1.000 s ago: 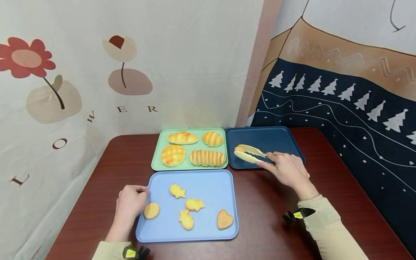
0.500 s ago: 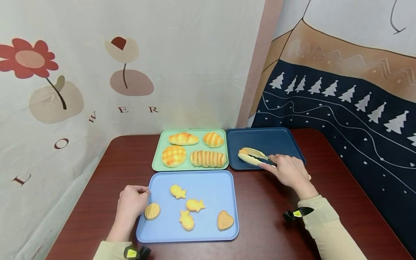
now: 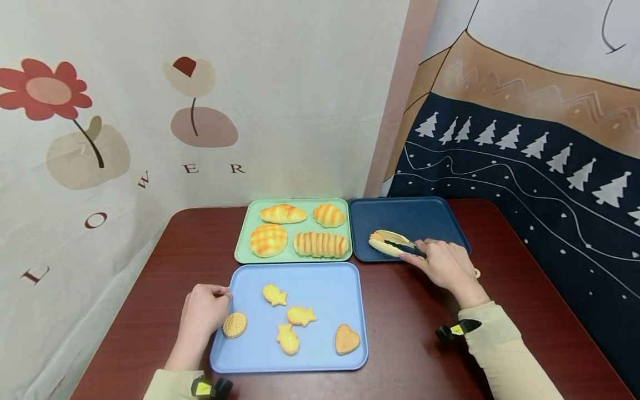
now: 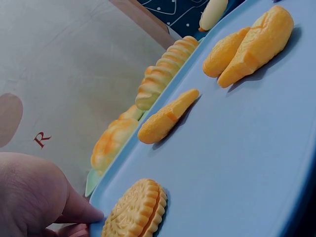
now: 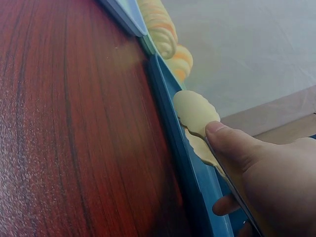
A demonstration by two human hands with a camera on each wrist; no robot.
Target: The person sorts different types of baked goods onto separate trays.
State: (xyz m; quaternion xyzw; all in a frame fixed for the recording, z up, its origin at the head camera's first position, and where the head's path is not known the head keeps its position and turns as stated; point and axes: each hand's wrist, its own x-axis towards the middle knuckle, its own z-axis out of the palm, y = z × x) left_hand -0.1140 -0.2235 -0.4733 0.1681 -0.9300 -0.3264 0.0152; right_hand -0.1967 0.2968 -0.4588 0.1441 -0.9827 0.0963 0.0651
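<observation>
Three flat plastic trays sit on the dark red wooden bench (image 3: pixel 130 311). At centre right of the frame, the right hand (image 3: pixel 445 266) grips cream-coloured serving tongs (image 3: pixel 387 243), whose tips rest inside the navy blue tray (image 3: pixel 425 214). At lower left, the left hand (image 3: pixel 202 311) pinches the rim of the light blue tray (image 3: pixel 320 289), just beside a round sandwich biscuit (image 3: pixel 234 325).

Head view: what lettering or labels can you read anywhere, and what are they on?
"O W E R", with "L" lower left: brown letters on the flower wall cloth.
"R": the same cloth, left wrist view.
Yellow tags on the wrist straps: too small to read.
Trays, bread, biscuits and tongs: no text.
</observation>
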